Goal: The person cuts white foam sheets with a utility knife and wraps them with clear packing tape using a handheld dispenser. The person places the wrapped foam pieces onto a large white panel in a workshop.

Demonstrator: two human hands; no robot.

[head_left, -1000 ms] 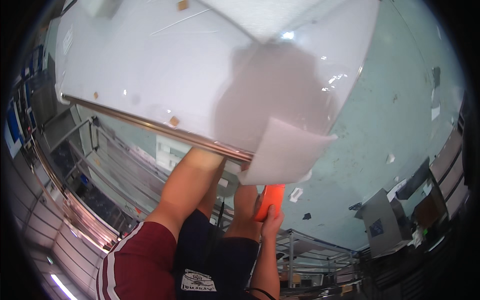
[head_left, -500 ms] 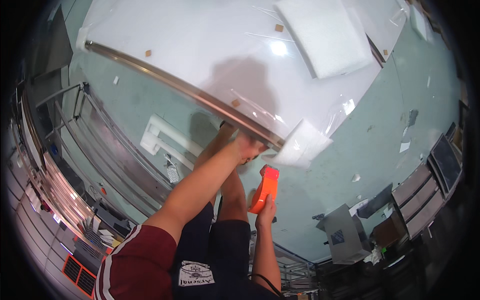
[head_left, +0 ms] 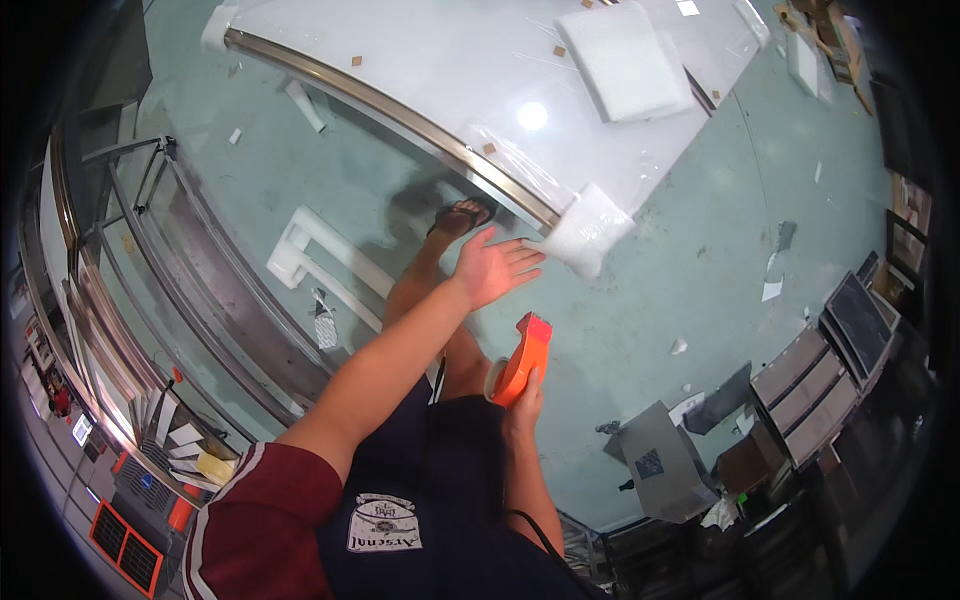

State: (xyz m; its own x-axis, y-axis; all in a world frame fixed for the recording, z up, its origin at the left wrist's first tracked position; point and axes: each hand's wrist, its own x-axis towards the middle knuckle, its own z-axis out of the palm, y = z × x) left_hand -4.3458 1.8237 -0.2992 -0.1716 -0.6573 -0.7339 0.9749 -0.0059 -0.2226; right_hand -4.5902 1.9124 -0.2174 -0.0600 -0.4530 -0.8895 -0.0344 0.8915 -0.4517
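Near the middle of the frame the left hand is stretched out flat, palm down and fingers spread apart, holding nothing; its fingertips point toward the right and lie just beside the white foam pad that wraps the near corner of a large white panel. Whether the fingertips actually touch the foam cannot be told. The panel fills the upper middle of the frame, covered in clear plastic film, with a metal rail running along its lower edge from the upper left down to the padded corner. A square white foam block lies on the panel toward the upper right. Just below the left hand, a little right of centre, the right hand is closed around an orange tape dispenser, held upright with its red tip uppermost, apart from the panel. Under the left hand a foot in a sandal stands on the pale green floor. A white frame piece lies on the floor at centre left, and grey boxes stand at the lower right.
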